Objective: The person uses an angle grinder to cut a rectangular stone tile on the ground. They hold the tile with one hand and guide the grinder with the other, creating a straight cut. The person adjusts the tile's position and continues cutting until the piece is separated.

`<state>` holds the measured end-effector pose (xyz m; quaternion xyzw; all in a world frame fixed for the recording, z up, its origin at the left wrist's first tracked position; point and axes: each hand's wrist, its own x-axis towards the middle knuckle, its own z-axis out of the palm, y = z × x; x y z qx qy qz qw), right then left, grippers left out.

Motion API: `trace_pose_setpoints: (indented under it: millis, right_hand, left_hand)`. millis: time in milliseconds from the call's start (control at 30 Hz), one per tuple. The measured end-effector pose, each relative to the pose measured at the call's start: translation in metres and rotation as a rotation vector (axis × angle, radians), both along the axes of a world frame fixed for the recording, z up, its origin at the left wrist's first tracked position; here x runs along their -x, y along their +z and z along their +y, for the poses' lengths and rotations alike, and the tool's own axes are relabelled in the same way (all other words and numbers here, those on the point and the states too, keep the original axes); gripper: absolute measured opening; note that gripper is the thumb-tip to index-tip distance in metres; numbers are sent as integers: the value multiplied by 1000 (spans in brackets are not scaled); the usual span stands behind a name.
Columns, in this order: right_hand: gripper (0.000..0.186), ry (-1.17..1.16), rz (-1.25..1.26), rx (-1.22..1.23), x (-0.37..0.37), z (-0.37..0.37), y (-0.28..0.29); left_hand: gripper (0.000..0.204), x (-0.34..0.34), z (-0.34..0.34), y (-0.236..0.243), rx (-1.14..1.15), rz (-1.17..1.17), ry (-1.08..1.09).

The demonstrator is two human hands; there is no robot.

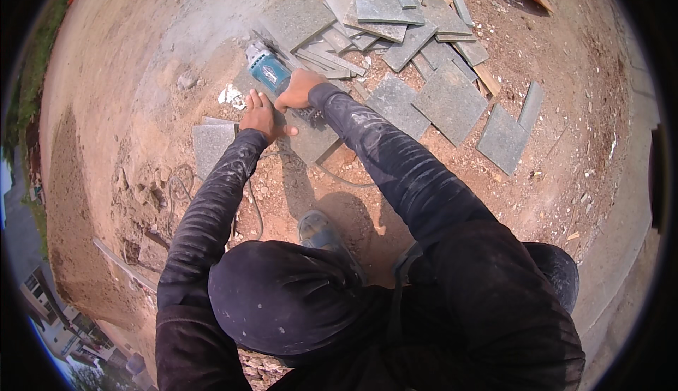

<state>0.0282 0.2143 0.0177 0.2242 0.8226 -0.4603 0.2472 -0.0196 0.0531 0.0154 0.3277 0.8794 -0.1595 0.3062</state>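
- While the cutting is under way, we note at far left a loose dark power cable (253, 207) lying on the reddish dirt beside the knee; a snag on a foot or sleeve could jerk the tool.
- We find the left hand (261, 114) spread flat, fingers open, pressing on the grey square stone slab (311, 140) that lies on the ground just in front of the person. It grips nothing, and it sits just beside the tool; a kick-back or slip could carry the disc into the fingers.
- We see the right hand (298, 89) closed round the rear of the blue-bodied handheld angle grinder (267, 70), which is at the slab's far edge. One-handed control looks weak to us.
- Pale dust hangs above the cut; we cannot tell whether eyes or airway are protected.
- To the right, the heap of cut grey stone slabs and strips (409, 31) lies loosely stacked and could slide or trip a step.
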Motion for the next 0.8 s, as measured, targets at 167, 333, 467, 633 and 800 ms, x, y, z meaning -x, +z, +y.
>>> trace_pose_setpoints:
  millis: [167,333,467,633,800]
  right_hand:
    - [61,0,-1,12,-1,1,2]
    - [63,27,-69,38,0,2,13]
    - [62,36,-62,23,0,2,11]
    - [61,29,-61,23,-2,3,9]
    - [61,26,-62,30,-4,2,15]
  left_hand:
    - [138,0,-1,-2,4,6,0]
    - [139,5,-7,-14,7,24,-20]
    - [139,6,-9,-20,5,33,-38]
    - [138,0,0,-4,-9,0,18]
    - [139,1,-2,-4,-1,8,19]
